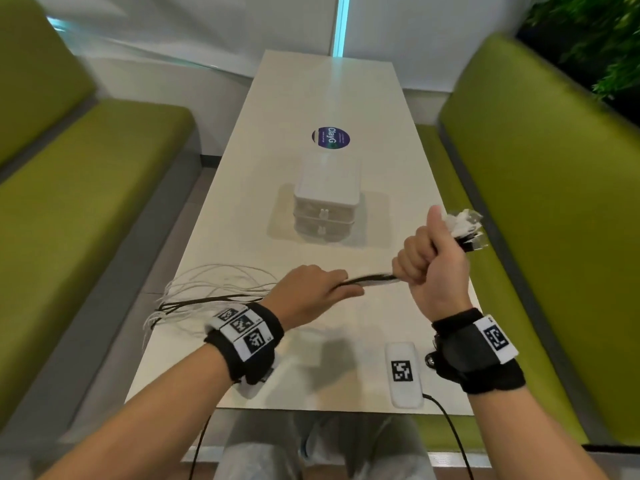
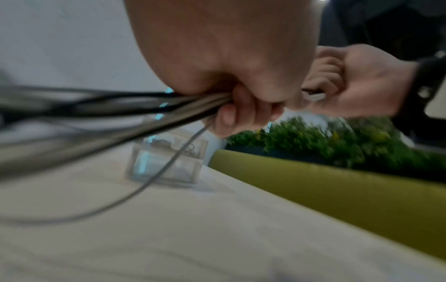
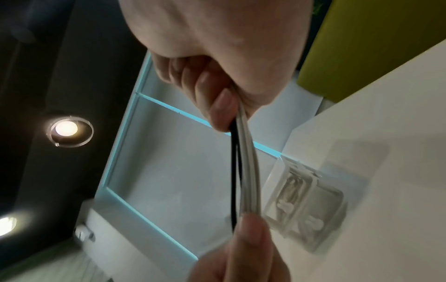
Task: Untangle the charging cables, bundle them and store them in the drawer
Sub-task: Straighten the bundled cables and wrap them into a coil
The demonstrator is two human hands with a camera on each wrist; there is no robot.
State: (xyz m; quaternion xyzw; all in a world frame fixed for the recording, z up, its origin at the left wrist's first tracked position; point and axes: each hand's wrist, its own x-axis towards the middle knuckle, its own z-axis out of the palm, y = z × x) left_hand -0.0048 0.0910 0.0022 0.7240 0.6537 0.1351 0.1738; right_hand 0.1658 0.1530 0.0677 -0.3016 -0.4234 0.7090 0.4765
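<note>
Several white and black charging cables [image 1: 372, 280] run as one strand between my two hands above the white table [image 1: 311, 98]. My right hand [image 1: 433, 261] grips the strand in a fist, with the plug ends [image 1: 465, 228] sticking out past the thumb. My left hand [image 1: 320, 289] holds the same strand a little to the left, fingers curled round it [image 2: 241, 112]. The loose cable tails [image 1: 204, 296] fan out over the table's left edge. The clear plastic drawer unit [image 1: 325, 202] stands mid-table behind the hands, both drawers closed.
A white device with a black-and-white marker [image 1: 403, 374] lies near the front edge, a black lead trailing off it. A round purple sticker [image 1: 330, 137] sits beyond the drawers. Green benches [image 1: 86, 188] flank the table on both sides.
</note>
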